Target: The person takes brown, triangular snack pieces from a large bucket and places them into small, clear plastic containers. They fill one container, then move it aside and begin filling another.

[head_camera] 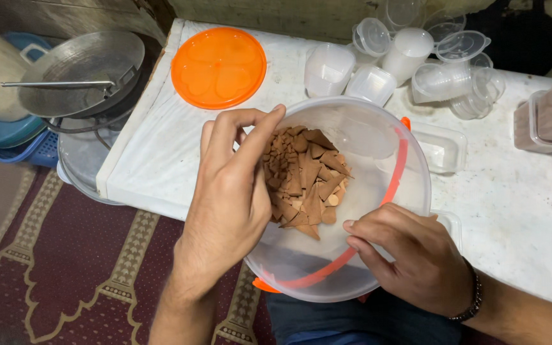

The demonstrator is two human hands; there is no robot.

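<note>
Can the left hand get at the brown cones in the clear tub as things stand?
Probably yes. The left hand is curled over the rim of the clear tub, fingers touching the brown cones. The tub has no lid on, and the right hand grips the near rim, clear of the pile.

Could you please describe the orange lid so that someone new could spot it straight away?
Start at the white table and look to its far left corner. The orange lid lies flat there, round with heart shapes pressed into it. Unlike the clear cups nearby, it is solid bright orange.

An orange lid (218,67) lies (flat) near empty clear cups (416,57) on the white table (519,204).
</note>
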